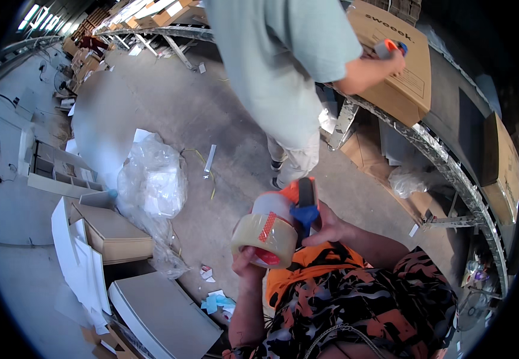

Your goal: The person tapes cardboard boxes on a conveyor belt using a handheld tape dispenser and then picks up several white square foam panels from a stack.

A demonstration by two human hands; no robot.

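In front of my body, my left hand [247, 263] is closed on a wide roll of clear packing tape [287, 240] with a red core and a red-and-white strip on its outside. Beside it, my right hand [329, 226] grips a tape dispenser [308, 210] with orange and blue parts. The roll and the dispenser are close together and overlap in view; whether they touch I cannot tell. Part of the dispenser is hidden behind the roll.
Ahead, a co-worker in a pale green shirt [271, 66] holds another tape dispenser [386, 49] over a cardboard carton [385, 90] on the conveyor [451, 161]. Another carton [503, 170] lies farther along. Plastic wrap [161, 179] and grey-white boxes [161, 314] lie at left.
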